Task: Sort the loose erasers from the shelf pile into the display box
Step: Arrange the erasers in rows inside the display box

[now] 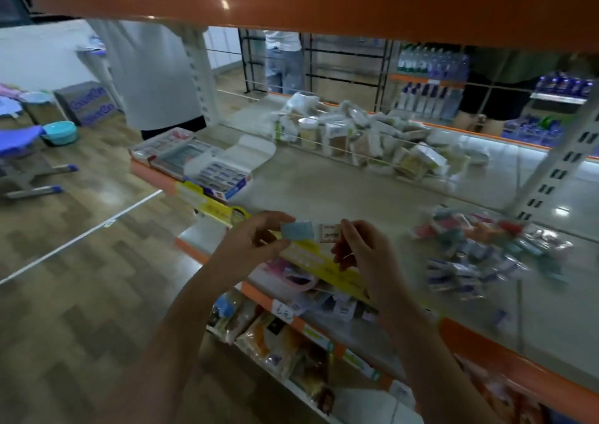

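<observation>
**Erasers in both hands, display box waiting to the left**

Left hand (259,239) pinches a pale blue eraser (297,229); right hand (359,251) pinches a white 2B eraser (330,232). Both hover over the shelf's yellow price strip (311,258). The open display box (220,175) sits beyond and left of that strip; the blurred loose pile (486,251) lies right. Best lay each flat into a free row. Grey shelf (340,190), wood-pattern floor (81,294), people behind.

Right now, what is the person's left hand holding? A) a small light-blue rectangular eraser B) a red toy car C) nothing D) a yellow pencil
A: the left hand pinches a small light-blue rectangular eraser between thumb and fingers, beside the white eraser marked 2B that the right hand holds.
</observation>
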Tool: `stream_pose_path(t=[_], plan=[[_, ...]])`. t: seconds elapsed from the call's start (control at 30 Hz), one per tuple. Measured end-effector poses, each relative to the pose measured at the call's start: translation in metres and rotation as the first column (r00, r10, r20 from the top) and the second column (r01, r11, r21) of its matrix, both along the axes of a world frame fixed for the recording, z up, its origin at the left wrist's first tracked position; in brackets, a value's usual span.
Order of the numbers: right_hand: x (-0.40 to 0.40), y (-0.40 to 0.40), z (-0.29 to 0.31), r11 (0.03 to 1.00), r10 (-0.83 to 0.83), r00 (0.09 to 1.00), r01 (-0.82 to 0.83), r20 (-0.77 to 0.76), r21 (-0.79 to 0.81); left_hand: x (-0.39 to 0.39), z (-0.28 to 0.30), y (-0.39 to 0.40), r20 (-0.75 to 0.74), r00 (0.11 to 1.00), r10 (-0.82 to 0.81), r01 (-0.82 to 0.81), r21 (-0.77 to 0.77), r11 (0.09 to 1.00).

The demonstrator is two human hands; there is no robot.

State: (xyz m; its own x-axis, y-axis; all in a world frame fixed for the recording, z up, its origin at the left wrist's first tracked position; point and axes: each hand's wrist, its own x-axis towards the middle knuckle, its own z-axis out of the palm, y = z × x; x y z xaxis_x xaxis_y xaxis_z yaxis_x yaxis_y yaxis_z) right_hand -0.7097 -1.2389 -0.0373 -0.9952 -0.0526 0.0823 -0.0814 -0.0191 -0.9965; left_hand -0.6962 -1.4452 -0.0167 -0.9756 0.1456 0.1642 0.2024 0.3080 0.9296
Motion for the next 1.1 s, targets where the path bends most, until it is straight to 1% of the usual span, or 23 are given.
stream_pose_path(t=[0.1,0.27,0.4,0.47,0.53,0.73,0.83,0.93,1.1], plan=[[-0.005,-0.044,0.003,1.000,-0.008,1.000,0.008,-0.003,0.023,0.001,0.002,-0.045,0.020,1.000,-0.005,0.005,0.030,1.000],[-0.011,-0.116,0.005,0.999,-0.023,0.999,0.022,0.042,0.027,-0.003,0.007,-0.117,0.005,0.999,-0.042,0.042,-0.016,0.999],[-0.012,-0.169,0.006,0.999,-0.041,0.999,0.041,-0.011,0.034,-0.010,0.001,-0.171,0.021,0.999,-0.034,0.034,-0.008,0.999],[-0.014,-0.192,0.006,0.999,-0.034,0.999,0.034,-0.010,0.012,-0.014,-0.004,-0.194,0.020,0.999,-0.037,0.037,-0.008,0.999],[-0.015,-0.211,0.007,1.000,0.000,1.000,0.000,0.011,-0.024,-0.017,-0.007,-0.214,0.016,0.999,-0.039,0.039,-0.010,0.999],[-0.036,-0.251,0.003,0.974,0.128,0.980,-0.096,0.150,-0.205,-0.037,-0.018,-0.262,-0.010,0.996,-0.085,0.085,0.034,0.996],[-0.059,-0.269,-0.001,0.949,0.233,0.966,-0.201,0.110,-0.243,-0.053,-0.022,-0.285,-0.021,0.996,-0.082,0.083,0.062,0.995],[-0.088,-0.292,-0.004,0.941,0.294,0.953,-0.275,0.073,-0.198,-0.075,-0.025,-0.313,-0.029,0.997,-0.069,0.070,0.009,0.998],[-0.142,-0.335,-0.003,0.943,0.332,0.943,-0.332,0.028,-0.013,-0.123,-0.023,-0.362,-0.050,0.997,-0.059,0.056,-0.052,0.997]])
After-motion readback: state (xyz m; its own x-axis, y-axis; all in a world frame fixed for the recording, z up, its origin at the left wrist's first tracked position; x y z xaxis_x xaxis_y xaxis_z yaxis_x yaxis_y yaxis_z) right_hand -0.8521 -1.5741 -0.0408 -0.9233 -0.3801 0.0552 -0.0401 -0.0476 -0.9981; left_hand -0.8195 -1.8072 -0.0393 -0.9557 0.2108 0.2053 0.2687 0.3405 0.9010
